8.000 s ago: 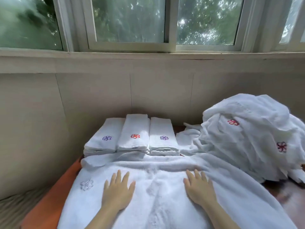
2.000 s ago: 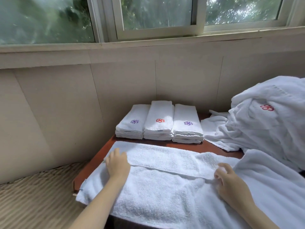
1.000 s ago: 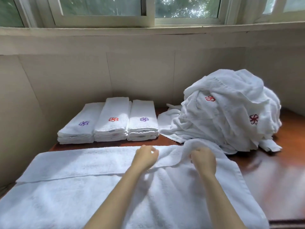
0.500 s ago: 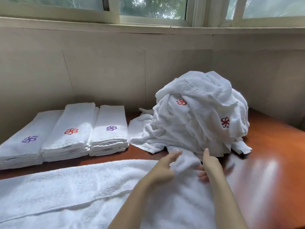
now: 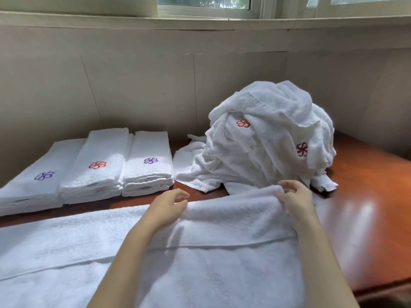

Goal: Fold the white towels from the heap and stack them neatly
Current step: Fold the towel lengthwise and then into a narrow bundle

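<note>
- Three stacks of folded white terry towels stand side by side at the far left of the bench, against the beige panelled wall. The left stack shows a purple embroidered flower on top, the middle stack a red one, and the right stack a purple one.
- A large white terry towel lies spread lengthwise across the near part of the bench. It runs from the left edge of the view to past the right forearm, and a long fold line crosses it.
- The left grip, a bare hand, sits at the towel's far edge with loosely curled fingers. A gap shows between fingertips and thumb. I cannot tell whether it grasps the cloth or only rests on it.
- The heap of crumpled white towels rises behind the spread towel, just right of the stacks. A red flower and a dark red flower show on its folds, and one flat corner trails out toward the right stack.
- The right grip, also bare, pinches the towel's far edge and holds it raised off the surface, just in front of the heap.
- The glossy reddish-brown wooden bench shows bare to the right of the towel and reflects light from the window above the wall.
</note>
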Action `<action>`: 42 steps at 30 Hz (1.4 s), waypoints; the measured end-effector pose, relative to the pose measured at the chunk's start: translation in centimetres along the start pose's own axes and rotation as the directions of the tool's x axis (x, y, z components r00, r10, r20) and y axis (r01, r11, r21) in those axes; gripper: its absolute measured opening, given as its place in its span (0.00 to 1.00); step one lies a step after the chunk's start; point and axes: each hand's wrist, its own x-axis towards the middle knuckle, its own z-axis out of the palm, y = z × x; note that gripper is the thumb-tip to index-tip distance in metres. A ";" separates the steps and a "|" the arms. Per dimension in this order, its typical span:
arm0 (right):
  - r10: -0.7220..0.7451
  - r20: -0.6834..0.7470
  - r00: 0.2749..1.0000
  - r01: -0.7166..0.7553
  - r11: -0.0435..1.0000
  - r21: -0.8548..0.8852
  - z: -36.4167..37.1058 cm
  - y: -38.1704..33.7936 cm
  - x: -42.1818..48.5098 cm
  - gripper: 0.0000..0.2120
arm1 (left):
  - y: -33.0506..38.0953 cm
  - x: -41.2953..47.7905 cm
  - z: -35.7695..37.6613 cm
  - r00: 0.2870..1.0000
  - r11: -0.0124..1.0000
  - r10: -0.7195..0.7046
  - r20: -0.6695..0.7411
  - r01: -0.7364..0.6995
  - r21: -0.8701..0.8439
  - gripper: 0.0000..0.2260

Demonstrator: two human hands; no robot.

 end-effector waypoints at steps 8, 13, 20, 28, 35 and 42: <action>-0.075 -0.094 0.993 0.020 0.875 -0.484 1.3 1.2 -0.1 0.17 | -7.4 -4.1 1.3 0.983 0.917 -0.177 -0.057 0.185 0.354 0.32; -0.010 -0.115 0.993 -0.076 0.693 -0.717 3.0 -0.5 -1.2 0.21 | -7.9 -5.0 1.6 0.976 0.867 -0.210 -0.064 0.216 0.449 0.35; -0.281 0.371 0.885 0.464 0.459 -0.758 12.5 -2.4 -7.9 0.14 | -7.9 -6.3 0.2 0.989 0.923 -0.072 0.133 0.016 0.386 0.23; 0.033 0.741 0.671 0.697 0.312 -0.646 19.5 1.2 -12.2 0.22 | -17.7 -10.5 -7.7 0.860 0.799 -0.470 -0.198 0.510 0.320 0.27; -0.038 0.851 0.524 0.814 0.317 -0.487 25.2 0.3 -17.3 0.22 | -25.9 -17.9 -13.7 0.610 0.574 -0.686 -0.398 0.789 0.220 0.30; -0.097 0.876 0.472 0.848 0.323 -0.421 27.2 0.8 -18.7 0.21 | -27.0 -18.0 -14.4 0.493 0.600 -0.665 -0.561 0.800 -0.010 0.29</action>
